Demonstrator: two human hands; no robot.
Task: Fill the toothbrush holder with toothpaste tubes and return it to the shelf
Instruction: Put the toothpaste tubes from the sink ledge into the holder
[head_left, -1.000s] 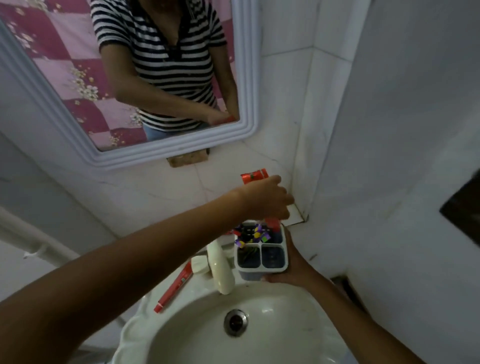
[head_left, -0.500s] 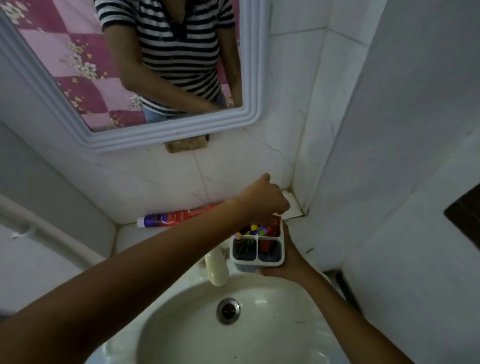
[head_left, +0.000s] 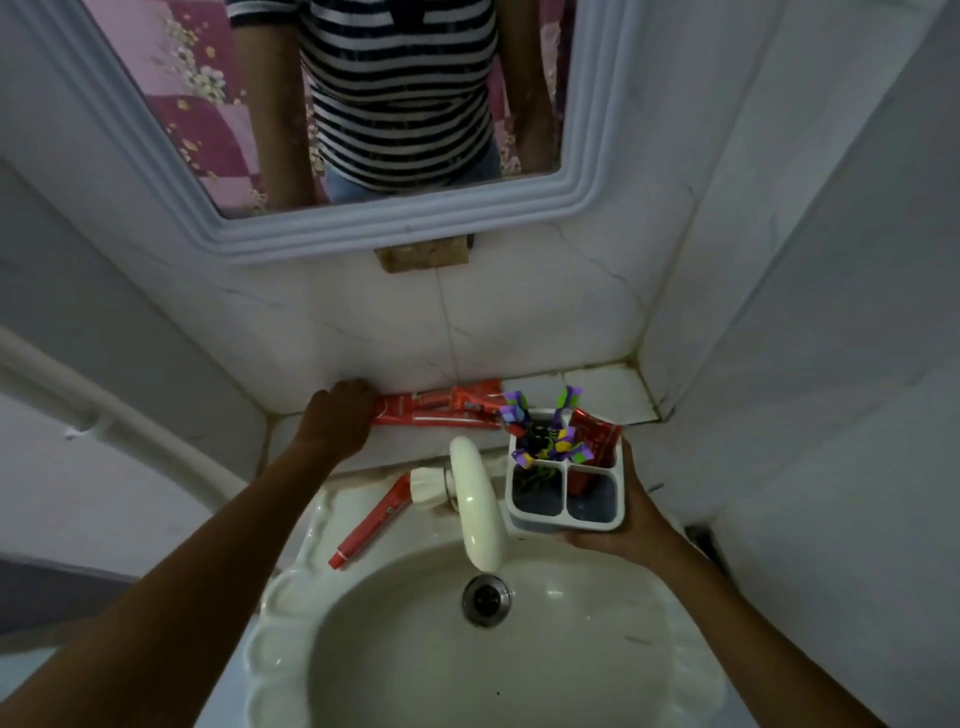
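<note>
While right hand cradles holder, left fingers cover tube.

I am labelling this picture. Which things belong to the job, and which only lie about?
Job:
- white plastic four-compartment holder
- red tube inside it
- red tubes on the shelf
- red tube by the tap

Lying about:
- white tap
- white-framed mirror
- metal drain

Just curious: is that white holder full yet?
Not full. The holder has a red tube in one back compartment; its two front compartments look empty.
</note>
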